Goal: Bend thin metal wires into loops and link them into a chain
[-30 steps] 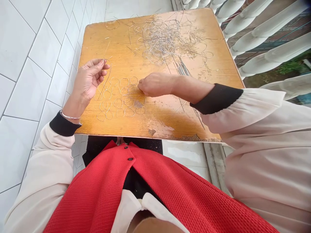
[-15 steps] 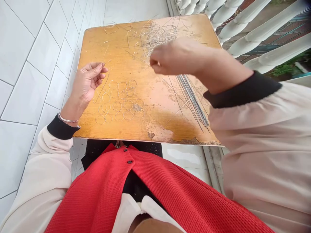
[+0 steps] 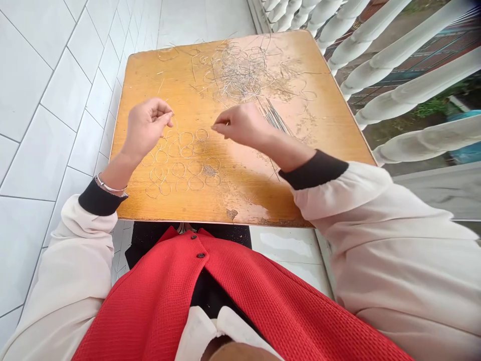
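My left hand [image 3: 148, 123] is pinched closed above the left part of the wooden table [image 3: 263, 200]; what its fingertips hold is too thin to make out. Opposite it, my right hand [image 3: 244, 125] is also closed, thumb and forefinger together, and anything between them is too small to tell. Below and between the hands lie rows of thin wire loops [image 3: 187, 151], many like figure eights. A tangled heap of wire [image 3: 242, 70] sits at the back. The bundle of straight wires [image 3: 276, 118] is partly hidden behind my right wrist.
White balusters [image 3: 391, 60] stand along the right side of the table. A white tiled surface [image 3: 71, 90] runs along the left. Loose wire pieces lie near the back edge, and a chipped spot [image 3: 232, 214] marks the front edge.
My right hand has moved left and down, closer to my left hand. My left hand has turned and shifted slightly right. More of the wire heap shows, and less of the straight bundle.
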Action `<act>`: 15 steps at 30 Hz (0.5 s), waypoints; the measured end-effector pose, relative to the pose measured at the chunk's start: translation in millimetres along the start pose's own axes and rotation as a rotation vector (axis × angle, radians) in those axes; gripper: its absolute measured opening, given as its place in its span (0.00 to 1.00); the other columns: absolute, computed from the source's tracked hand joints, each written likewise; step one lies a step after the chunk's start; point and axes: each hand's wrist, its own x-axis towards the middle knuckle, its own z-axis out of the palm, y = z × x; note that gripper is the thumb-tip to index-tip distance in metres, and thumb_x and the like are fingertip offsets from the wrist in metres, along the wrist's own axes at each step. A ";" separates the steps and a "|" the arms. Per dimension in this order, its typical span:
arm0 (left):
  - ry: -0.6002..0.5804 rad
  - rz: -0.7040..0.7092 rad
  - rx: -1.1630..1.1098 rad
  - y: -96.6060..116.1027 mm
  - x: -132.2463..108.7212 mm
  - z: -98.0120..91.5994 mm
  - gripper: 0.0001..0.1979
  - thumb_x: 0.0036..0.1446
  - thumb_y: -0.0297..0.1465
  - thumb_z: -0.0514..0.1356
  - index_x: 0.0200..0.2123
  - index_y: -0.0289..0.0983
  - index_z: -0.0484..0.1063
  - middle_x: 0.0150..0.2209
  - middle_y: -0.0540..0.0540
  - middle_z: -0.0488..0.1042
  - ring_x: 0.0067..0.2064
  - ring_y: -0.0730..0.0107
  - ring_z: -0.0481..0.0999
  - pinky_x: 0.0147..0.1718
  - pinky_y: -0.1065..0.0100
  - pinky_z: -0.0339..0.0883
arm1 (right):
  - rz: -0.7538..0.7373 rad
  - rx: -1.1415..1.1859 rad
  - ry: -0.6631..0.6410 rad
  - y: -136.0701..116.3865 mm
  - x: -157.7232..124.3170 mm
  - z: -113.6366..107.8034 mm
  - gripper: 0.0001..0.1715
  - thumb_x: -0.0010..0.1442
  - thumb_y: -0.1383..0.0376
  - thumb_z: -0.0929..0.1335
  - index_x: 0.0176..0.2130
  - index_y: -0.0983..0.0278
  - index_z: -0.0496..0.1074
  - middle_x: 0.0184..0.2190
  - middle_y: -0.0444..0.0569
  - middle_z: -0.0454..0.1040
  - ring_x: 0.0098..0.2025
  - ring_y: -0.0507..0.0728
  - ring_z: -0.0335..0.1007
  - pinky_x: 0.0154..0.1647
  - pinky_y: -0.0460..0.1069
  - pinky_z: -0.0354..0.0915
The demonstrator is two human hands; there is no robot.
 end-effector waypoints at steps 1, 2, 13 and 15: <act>-0.030 -0.010 0.046 0.6 1.9 2.8 0.09 0.58 0.26 0.64 0.27 0.41 0.71 0.27 0.50 0.77 0.31 0.71 0.75 0.31 0.67 0.65 | 0.001 0.003 0.007 -3.2 -8.5 7.3 0.09 0.61 0.69 0.69 0.34 0.65 0.82 0.28 0.51 0.81 0.34 0.59 0.78 0.41 0.55 0.69; -0.059 -0.010 0.085 0.5 3.7 5.5 0.08 0.58 0.25 0.63 0.27 0.41 0.72 0.27 0.49 0.77 0.32 0.70 0.76 0.31 0.67 0.65 | 0.002 -0.001 0.003 -5.1 -14.2 13.1 0.09 0.61 0.69 0.69 0.34 0.65 0.82 0.31 0.53 0.82 0.36 0.60 0.78 0.43 0.55 0.69; -0.265 -0.033 0.570 -17.7 38.9 47.8 0.03 0.55 0.30 0.64 0.29 0.40 0.76 0.34 0.44 0.81 0.44 0.60 0.78 0.40 0.63 0.65 | 0.058 -0.181 -0.078 -11.5 -11.5 37.4 0.12 0.60 0.63 0.69 0.40 0.65 0.81 0.43 0.60 0.83 0.44 0.67 0.78 0.45 0.58 0.70; -0.304 -0.070 0.497 -20.9 50.1 59.1 0.05 0.54 0.29 0.66 0.26 0.40 0.74 0.30 0.45 0.79 0.45 0.59 0.77 0.40 0.63 0.63 | 0.064 -0.165 -0.063 -2.4 -8.6 43.8 0.10 0.59 0.63 0.69 0.37 0.65 0.80 0.41 0.60 0.83 0.43 0.67 0.78 0.44 0.57 0.69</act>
